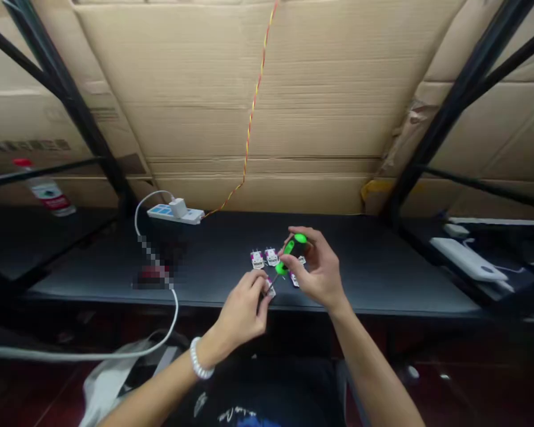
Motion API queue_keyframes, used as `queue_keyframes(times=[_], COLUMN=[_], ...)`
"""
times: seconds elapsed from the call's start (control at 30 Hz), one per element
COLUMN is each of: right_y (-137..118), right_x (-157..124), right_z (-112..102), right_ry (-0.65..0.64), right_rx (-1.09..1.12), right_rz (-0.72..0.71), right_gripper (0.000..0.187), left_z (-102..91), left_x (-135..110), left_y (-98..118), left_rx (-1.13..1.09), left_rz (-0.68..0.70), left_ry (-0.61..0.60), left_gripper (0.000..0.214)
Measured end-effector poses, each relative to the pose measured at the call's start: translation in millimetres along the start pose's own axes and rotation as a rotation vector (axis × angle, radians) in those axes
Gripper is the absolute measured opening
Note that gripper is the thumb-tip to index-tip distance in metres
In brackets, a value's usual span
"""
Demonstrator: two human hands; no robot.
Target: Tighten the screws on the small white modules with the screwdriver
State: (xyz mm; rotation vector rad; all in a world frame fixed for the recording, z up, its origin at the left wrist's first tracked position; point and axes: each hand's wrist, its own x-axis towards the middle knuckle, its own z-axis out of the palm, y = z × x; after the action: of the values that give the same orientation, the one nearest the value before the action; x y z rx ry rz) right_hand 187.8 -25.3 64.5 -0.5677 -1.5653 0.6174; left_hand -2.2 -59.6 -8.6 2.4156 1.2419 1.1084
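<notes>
My right hand point(318, 270) is closed around the handle of a screwdriver point(288, 250) with a bright green, partly see-through grip. Its thin dark shaft slants down and left to a small white part point(271, 290), which my left hand point(247, 303) pinches near the front edge of the black table. The tip's exact contact is too small to make out. Just beyond lie two similar white-and-purple parts point(257, 259) with thin metal prongs. Another white piece point(295, 279) sits under my right hand, partly hidden by its fingers.
A white power strip point(194, 217) with a plugged-in adapter point(178, 207) stands at the back left of the black table point(213, 261). A white cable point(174, 314) runs off the front edge. Black shelf posts point(409, 154) flank both sides; a bottle point(51, 196) stands far left.
</notes>
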Motion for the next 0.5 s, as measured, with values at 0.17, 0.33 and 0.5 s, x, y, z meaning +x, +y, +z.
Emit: queue_keyframes(times=[0.17,0.33,0.5], right_y=[-1.4,-2.1,0.0], right_x=[-0.2,-0.7,-2.9], right_z=[0.6,0.7,1.5], right_ry=[0.011,0.004,-0.006], right_rx=[-0.031,-0.013,-0.086], right_rz=[-0.038,-0.056,-0.064], right_gripper=[0.039,0.040,0.049], left_z=[1.1,1.3,0.8], left_x=[-0.5,-0.5,0.8], left_y=[-0.4,-0.3,1.0], left_rx=[0.003,0.003,0.010], left_rz=[0.004,-0.003,-0.006], left_ry=[0.003,-0.004,-0.012], left_gripper=[0.014,0.012,0.013])
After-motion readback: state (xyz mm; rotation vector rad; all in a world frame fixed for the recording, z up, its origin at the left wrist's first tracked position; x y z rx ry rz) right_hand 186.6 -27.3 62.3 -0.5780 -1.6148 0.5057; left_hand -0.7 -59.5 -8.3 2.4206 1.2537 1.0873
